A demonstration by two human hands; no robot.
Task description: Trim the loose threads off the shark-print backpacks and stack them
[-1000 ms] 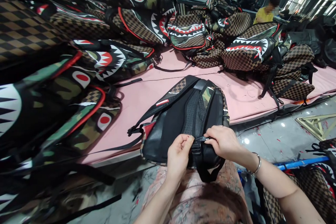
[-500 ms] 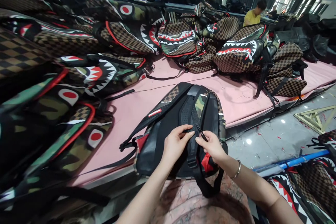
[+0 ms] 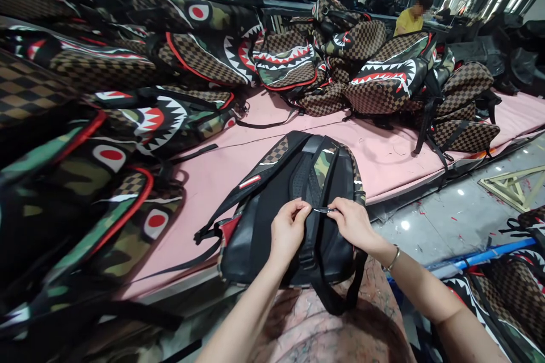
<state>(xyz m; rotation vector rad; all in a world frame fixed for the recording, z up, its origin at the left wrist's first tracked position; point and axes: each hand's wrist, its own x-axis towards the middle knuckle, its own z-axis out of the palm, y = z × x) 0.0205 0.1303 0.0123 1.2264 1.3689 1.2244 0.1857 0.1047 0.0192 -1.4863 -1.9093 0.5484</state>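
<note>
A black backpack (image 3: 259, 227) lies back side up at the edge of the pink-covered table, its shoulder straps (image 3: 326, 181) showing. My right hand (image 3: 351, 221) is closed on a small dark pointed tool (image 3: 322, 210), which looks like tweezers or thread snips. The tool points left over a strap. My left hand (image 3: 292, 227) is pinched just left of its tip, above the back panel; whatever those fingers hold is too small to make out.
Shark-mouth backpacks (image 3: 166, 119) are piled at the left and along the back of the pink table (image 3: 196, 181). More bags (image 3: 511, 289) lie lower right beside a blue bar (image 3: 489, 254). Two people (image 3: 409, 20) are in the background.
The tool has swung from steeply tilted to nearly level, its tip now close to my left fingers. My right hand has risen slightly and turned over more.
</note>
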